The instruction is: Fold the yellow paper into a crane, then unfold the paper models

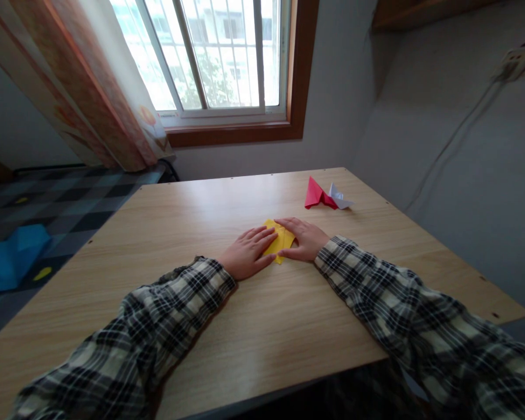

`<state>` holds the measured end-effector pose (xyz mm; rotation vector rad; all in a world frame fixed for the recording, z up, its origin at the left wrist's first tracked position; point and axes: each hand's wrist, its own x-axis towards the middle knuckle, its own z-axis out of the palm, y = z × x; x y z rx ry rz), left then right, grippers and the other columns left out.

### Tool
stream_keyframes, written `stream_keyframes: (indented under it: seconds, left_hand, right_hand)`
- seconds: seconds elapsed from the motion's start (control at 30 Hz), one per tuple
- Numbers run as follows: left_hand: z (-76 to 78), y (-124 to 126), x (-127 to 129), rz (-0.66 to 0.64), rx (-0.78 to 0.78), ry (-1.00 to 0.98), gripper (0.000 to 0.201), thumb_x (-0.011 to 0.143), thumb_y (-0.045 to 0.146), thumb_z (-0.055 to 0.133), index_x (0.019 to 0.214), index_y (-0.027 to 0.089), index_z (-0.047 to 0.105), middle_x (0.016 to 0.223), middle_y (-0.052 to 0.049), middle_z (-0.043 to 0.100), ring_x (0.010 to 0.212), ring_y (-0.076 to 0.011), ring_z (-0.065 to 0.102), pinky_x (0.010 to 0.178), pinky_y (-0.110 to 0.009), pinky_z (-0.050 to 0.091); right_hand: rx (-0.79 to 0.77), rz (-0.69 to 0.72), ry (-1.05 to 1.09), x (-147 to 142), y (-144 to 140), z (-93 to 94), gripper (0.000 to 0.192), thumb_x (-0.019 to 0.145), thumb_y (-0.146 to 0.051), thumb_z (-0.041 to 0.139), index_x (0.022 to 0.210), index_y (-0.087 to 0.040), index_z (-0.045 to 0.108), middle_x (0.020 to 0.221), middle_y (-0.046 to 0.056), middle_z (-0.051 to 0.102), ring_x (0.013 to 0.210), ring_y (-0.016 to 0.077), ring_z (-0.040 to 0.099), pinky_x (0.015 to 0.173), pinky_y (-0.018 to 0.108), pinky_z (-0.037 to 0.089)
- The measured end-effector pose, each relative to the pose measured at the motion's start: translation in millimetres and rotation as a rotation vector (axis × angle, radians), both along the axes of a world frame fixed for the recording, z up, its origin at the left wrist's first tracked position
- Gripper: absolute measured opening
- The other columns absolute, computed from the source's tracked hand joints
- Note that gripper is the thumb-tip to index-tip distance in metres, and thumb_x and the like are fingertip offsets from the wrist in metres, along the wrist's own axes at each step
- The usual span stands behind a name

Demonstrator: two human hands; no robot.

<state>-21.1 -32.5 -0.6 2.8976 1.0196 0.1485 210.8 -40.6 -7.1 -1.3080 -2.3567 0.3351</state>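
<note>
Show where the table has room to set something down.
Bare table: between the left hand and the far left corner, and between the left sleeve and right sleeve. Crowded: the middle, where that hand and the right hand rest on yellow paper, and near the far right corner, with red paper and white paper.

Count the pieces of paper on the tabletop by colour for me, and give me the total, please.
Yellow paper: 1
Red paper: 1
White paper: 1
Total: 3
</note>
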Motion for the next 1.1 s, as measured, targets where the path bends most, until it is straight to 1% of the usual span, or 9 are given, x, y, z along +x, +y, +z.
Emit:
stream_keyframes:
  seconds: [0.27, 0.4, 0.53, 0.73, 0.8, 0.9, 0.97, 1.03, 1.1]
  left_hand:
    - [0.1, 1, 0, -0.018, -0.003, -0.015, 0.061, 0.100, 0.055, 0.032, 0.149, 0.020, 0.040, 0.157, -0.008, 0.040, 0.148, -0.0239, 0.030, 0.122, -0.041, 0.020]
    - [-1.6, 2, 0, -0.014, -0.011, -0.010, 0.062, 0.099, 0.055, 0.033, 0.149, 0.018, 0.041, 0.156, -0.009, 0.040, 0.148, -0.0246, 0.030, 0.122, -0.041, 0.019]
    - [-2.1, 2, 0, -0.020, 0.001, -0.018, 0.061, 0.100, 0.054, 0.034, 0.149, 0.020, 0.040, 0.156, -0.008, 0.040, 0.147, -0.0246, 0.031, 0.122, -0.042, 0.020]
    - [0.8, 1, 0, -0.014, -0.011, -0.011, 0.061, 0.099, 0.054, 0.034, 0.149, 0.018, 0.040, 0.156, -0.009, 0.041, 0.147, -0.0251, 0.031, 0.122, -0.041, 0.020]
    - [1.4, 0, 1, -0.009, -0.015, -0.010, 0.061, 0.099, 0.053, 0.035, 0.149, 0.017, 0.040, 0.156, -0.010, 0.041, 0.147, -0.0251, 0.031, 0.122, -0.041, 0.020]
    - [1.2, -1, 1, -0.010, -0.011, -0.018, 0.060, 0.100, 0.053, 0.035, 0.149, 0.018, 0.040, 0.156, -0.009, 0.041, 0.147, -0.0246, 0.032, 0.122, -0.042, 0.021]
    - [0.9, -1, 1, -0.010, -0.011, -0.021, 0.060, 0.100, 0.053, 0.036, 0.149, 0.018, 0.040, 0.156, -0.009, 0.041, 0.146, -0.0246, 0.032, 0.122, -0.042, 0.021]
    - [1.0, -1, 1, -0.007, -0.018, -0.018, 0.061, 0.100, 0.052, 0.036, 0.149, 0.017, 0.040, 0.155, -0.010, 0.042, 0.147, -0.0247, 0.032, 0.122, -0.042, 0.021]
    - [1.3, -1, 1, -0.004, -0.024, -0.016, 0.062, 0.100, 0.052, 0.036, 0.149, 0.016, 0.040, 0.155, -0.010, 0.042, 0.147, -0.0249, 0.031, 0.122, -0.042, 0.021]
  right_hand:
    - [0.020, -0.080, 0.023, -1, 2, -0.6, 0.065, 0.084, -0.041, 0.066, 0.143, -0.021, 0.048, 0.138, 0.012, 0.057, 0.126, 0.0252, 0.055, 0.107, 0.042, 0.044]
    - [0.034, -0.116, 0.013, -3, 2, -0.3, 0.058, 0.086, -0.038, 0.065, 0.140, -0.021, 0.051, 0.134, 0.010, 0.060, 0.122, 0.0245, 0.058, 0.103, 0.040, 0.047]
    - [0.049, -0.151, 0.000, -3, 4, -0.4, 0.050, 0.089, -0.035, 0.061, 0.137, -0.021, 0.054, 0.131, 0.010, 0.061, 0.118, 0.0235, 0.060, 0.100, 0.038, 0.049]
    - [0.071, -0.210, 0.004, -1, 7, -2.4, 0.044, 0.089, -0.028, 0.059, 0.133, -0.019, 0.057, 0.127, 0.009, 0.063, 0.113, 0.0234, 0.061, 0.097, 0.036, 0.050]
    - [0.082, -0.208, 0.013, 0, 8, -3.6, 0.038, 0.089, -0.026, 0.060, 0.126, -0.021, 0.061, 0.124, 0.008, 0.064, 0.110, 0.0225, 0.062, 0.094, 0.034, 0.051]
    - [0.118, -0.175, 0.028, 3, 10, -5.2, 0.023, 0.087, -0.023, 0.061, 0.108, -0.023, 0.069, 0.116, 0.006, 0.065, 0.101, 0.0200, 0.064, 0.086, 0.031, 0.052]
    - [0.141, -0.147, 0.040, 4, 11, -6.0, 0.016, 0.085, -0.020, 0.061, 0.098, -0.023, 0.071, 0.113, 0.005, 0.065, 0.094, 0.0179, 0.065, 0.079, 0.028, 0.052]
    - [0.156, -0.133, 0.055, 5, 11, -6.8, 0.015, 0.085, -0.019, 0.061, 0.094, -0.023, 0.073, 0.111, 0.005, 0.065, 0.088, 0.0163, 0.064, 0.074, 0.027, 0.051]
    - [0.167, -0.130, 0.068, 5, 12, -7.9, 0.016, 0.086, -0.018, 0.061, 0.094, -0.023, 0.074, 0.109, 0.005, 0.065, 0.087, 0.0159, 0.064, 0.074, 0.027, 0.051]
